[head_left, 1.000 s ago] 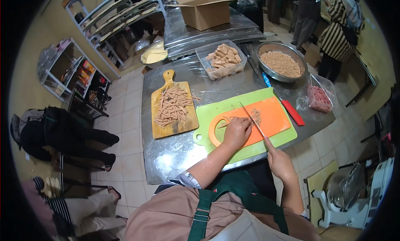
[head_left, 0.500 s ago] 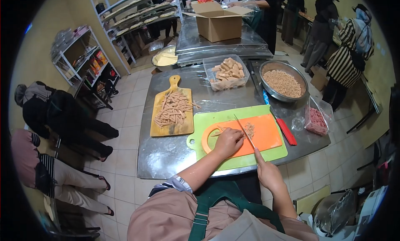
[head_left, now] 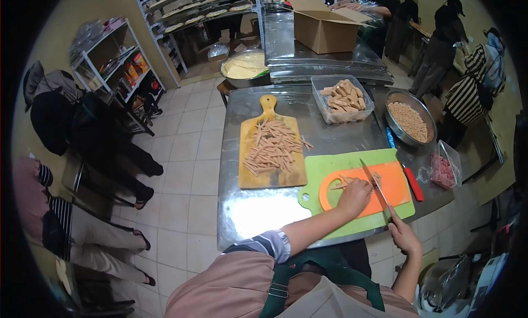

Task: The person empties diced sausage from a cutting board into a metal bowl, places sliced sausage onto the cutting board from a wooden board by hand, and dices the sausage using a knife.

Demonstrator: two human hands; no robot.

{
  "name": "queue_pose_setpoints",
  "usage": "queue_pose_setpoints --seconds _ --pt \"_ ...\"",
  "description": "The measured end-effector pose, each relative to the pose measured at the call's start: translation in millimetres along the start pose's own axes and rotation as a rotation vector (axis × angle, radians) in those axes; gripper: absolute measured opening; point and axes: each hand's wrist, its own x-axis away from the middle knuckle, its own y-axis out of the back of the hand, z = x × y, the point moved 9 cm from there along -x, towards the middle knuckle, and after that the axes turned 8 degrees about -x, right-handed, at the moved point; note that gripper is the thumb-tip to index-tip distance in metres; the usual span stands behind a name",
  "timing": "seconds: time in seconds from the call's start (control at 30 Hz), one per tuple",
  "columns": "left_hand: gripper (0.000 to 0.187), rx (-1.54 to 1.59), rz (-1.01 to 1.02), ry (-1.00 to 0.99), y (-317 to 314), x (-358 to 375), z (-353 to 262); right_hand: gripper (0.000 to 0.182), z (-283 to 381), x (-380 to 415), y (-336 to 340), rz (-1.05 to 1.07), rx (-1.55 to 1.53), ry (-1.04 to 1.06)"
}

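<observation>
Meanwhile, the left hand (head_left: 355, 196) presses flat on thin tan strips (head_left: 342, 181) atop an orange plastic cutting board (head_left: 393, 186). Just beside it, the right hand (head_left: 404, 235) grips a long steel knife (head_left: 373, 181), its blade angled down onto the strips.

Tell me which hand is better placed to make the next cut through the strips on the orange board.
Probably the right hand: it grips the knife, while the left hand rests on the strips.
</observation>
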Motion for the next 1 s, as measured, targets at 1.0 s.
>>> queue_pose_setpoints --seconds 1.0 --pt "0.034 0.203 0.164 0.136 6.8 1.7 4.3 0.048 -28.2 -14.0 6.7 0.211 -0.075 -0.296"
